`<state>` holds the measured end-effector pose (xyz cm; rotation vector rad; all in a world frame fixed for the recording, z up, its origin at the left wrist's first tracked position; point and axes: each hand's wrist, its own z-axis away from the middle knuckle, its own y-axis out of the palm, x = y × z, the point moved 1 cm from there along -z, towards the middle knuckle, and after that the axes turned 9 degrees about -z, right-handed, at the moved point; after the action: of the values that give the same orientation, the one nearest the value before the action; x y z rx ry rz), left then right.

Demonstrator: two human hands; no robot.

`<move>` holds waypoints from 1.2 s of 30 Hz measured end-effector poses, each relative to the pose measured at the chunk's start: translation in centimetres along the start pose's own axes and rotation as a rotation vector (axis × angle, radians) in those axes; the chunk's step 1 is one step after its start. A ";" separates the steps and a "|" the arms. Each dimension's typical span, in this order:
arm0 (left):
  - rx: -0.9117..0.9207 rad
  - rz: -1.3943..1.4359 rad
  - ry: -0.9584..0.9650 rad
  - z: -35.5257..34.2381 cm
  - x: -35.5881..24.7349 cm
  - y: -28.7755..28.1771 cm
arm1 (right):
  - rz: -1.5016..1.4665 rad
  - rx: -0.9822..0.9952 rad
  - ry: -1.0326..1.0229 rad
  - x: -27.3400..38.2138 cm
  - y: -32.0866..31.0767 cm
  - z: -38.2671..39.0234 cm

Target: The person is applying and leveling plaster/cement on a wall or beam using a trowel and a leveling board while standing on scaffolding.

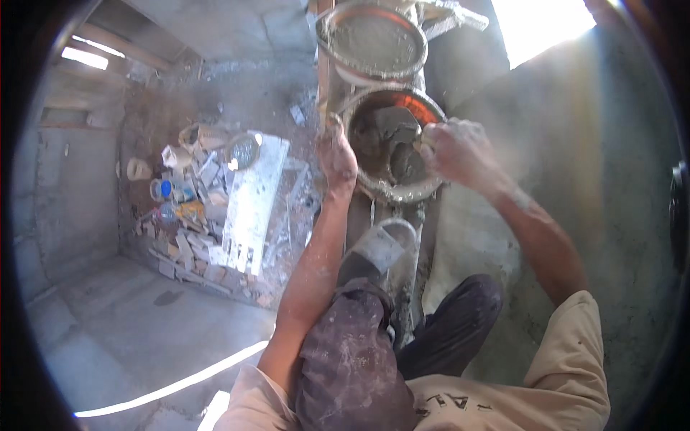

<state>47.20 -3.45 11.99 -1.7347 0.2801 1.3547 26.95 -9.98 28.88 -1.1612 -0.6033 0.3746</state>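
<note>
A mortar bucket point(402, 192) with an orange inner wall stands before me, its rim caked with grey mortar. My right hand point(460, 151) is closed around a handle at the bucket's right side. From that hand a trowel point(397, 123), smeared with mortar, appears to reach into the bucket; the coating blurs its outline. Just outside the left rim is my left hand point(338, 159), its fingers curled. What lies in that grip is hidden. Right behind stands a second bucket point(374, 44), filled with grey mortar almost to its rim.
My boot point(381, 246) rests on a narrow, mortar-splashed plank point(405, 276) high above the floor. Down to the left lie a pale board point(253, 194), a round pan of mortar point(243, 151) and a rubble heap point(190, 241). A plastered wall point(575, 165) rises along the right.
</note>
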 end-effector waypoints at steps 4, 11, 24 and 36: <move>-0.049 -0.255 0.192 -0.3 4.2 -0.6 | 0.125 0.246 -0.191 1.8 5.5 -0.2; -0.095 0.026 0.222 0.4 1.8 -1.4 | 0.358 -0.211 -0.340 2.9 0.4 -2.3; -0.253 0.098 0.138 0.9 0.8 -1.0 | -0.388 0.453 0.217 1.2 3.2 -2.2; -0.026 0.119 -0.267 0.9 -0.4 -0.7 | 0.087 -0.079 -0.011 0.7 0.3 -0.5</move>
<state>46.95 -2.48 12.66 -1.5557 0.2182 1.6639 27.79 -9.89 28.66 -1.2647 -0.5825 0.4343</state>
